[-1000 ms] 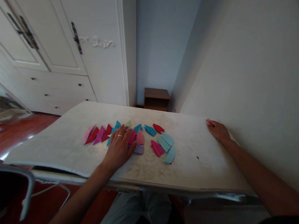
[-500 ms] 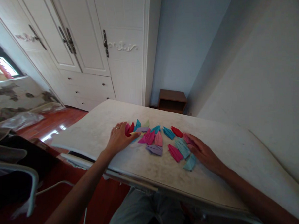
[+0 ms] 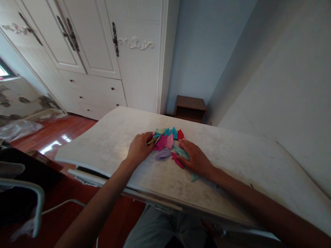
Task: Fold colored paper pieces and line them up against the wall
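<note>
Small folded paper pieces lie bunched on the table top, between my two hands. Among them are a magenta piece (image 3: 161, 142), a purple piece (image 3: 164, 153), a pink piece (image 3: 170, 141), a blue piece (image 3: 174, 132) and a red piece (image 3: 180, 134). My left hand (image 3: 139, 149) is open, its curved fingers and thumb against the pile's left side. Over the right side lies my right hand (image 3: 196, 158), open, with its palm partly covering a pale green piece (image 3: 181, 151). Another pale green piece (image 3: 193, 177) peeks out below that hand.
The pieces rest on a worn white table (image 3: 157, 186) whose front edge is by my legs (image 3: 154, 234). Behind stand a white wardrobe (image 3: 141, 77) and a small brown cabinet (image 3: 190, 102). A metal-framed chair (image 3: 38, 195) is at left, a wall (image 3: 295, 78) at right.
My right hand has slid left, carrying the right-hand paper pieces against the others. My left hand has shifted slightly right. The two loose groups are now one tighter pile.
</note>
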Demonstrator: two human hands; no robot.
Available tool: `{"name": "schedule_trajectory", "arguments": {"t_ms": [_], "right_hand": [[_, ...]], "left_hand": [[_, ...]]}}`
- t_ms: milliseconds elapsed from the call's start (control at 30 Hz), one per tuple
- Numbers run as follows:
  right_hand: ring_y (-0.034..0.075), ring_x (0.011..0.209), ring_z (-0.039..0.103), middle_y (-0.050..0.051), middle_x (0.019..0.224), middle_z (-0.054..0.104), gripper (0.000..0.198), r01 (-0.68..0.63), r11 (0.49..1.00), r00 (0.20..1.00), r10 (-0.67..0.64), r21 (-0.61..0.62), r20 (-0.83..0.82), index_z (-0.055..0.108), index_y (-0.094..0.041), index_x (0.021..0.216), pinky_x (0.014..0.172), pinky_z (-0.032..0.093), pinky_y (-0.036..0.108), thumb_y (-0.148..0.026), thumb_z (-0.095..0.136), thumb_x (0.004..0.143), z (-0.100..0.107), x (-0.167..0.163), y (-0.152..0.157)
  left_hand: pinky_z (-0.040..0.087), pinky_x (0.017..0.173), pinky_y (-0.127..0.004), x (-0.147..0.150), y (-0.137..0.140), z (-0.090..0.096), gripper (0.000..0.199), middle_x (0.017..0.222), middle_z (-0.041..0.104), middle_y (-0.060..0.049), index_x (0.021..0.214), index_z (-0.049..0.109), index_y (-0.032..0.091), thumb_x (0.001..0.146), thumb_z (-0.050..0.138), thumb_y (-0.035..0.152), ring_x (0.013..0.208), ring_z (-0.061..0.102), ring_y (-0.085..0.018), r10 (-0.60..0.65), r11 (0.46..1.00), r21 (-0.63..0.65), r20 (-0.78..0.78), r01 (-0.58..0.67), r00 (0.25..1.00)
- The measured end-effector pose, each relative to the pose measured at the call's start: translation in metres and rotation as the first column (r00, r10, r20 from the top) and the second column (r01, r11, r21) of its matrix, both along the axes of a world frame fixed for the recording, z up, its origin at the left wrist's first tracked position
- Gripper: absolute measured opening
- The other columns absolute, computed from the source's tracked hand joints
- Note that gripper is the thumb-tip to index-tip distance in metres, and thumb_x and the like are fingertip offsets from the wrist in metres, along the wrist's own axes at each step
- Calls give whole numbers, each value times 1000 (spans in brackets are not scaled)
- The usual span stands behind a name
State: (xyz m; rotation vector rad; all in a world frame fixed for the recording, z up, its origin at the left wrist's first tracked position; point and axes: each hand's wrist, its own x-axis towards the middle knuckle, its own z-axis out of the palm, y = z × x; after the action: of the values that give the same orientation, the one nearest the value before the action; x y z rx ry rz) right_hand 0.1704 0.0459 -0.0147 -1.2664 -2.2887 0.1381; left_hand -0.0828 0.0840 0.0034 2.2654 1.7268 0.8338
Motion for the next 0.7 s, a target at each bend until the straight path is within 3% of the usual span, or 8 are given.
{"name": "schedule_trajectory", "arguments": {"t_ms": [200, 400, 567, 700], "right_hand": [[32, 122, 56, 19, 129, 62, 56, -26, 999, 999, 27, 35, -44, 58, -14, 128, 103, 45, 51, -55, 49, 92, 0, -7, 6], [33, 129, 49, 19, 138, 55, 61, -122, 991, 980, 113, -50, -164, 51, -17, 137, 107, 39, 54, -57, 50, 90, -3, -2, 9], [30, 134, 43, 14, 144, 50, 61, -163, 977, 913, 95, -140, -397, 47, -23, 140, 113, 31, 52, -59, 50, 91, 5, 0, 6], [28, 125, 52, 14, 140, 51, 66, -247, 939, 721, 14, -238, -693, 46, -24, 139, 103, 45, 47, -63, 54, 87, 17, -2, 8]], "left_hand": [[52, 89, -33, -16, -9, -2, 37, 111, 73, -7, 116, 67, 20, 82, 58, 32, 99, 68, -24, 110, 992, 22, 268, -121, 957], [52, 90, -35, -9, -21, 18, 40, 111, 72, -8, 119, 65, 17, 84, 60, 37, 99, 68, -24, 172, 961, 139, 384, -240, 907], [52, 92, -35, 28, -24, 41, 44, 114, 70, -9, 120, 61, 16, 80, 68, 33, 101, 67, -23, 30, 970, 215, 369, -117, 929], [49, 97, -39, 68, -19, 41, 55, 121, 65, -11, 126, 55, 15, 76, 74, 28, 110, 62, -25, -83, 983, 181, 257, 36, 963]]}}
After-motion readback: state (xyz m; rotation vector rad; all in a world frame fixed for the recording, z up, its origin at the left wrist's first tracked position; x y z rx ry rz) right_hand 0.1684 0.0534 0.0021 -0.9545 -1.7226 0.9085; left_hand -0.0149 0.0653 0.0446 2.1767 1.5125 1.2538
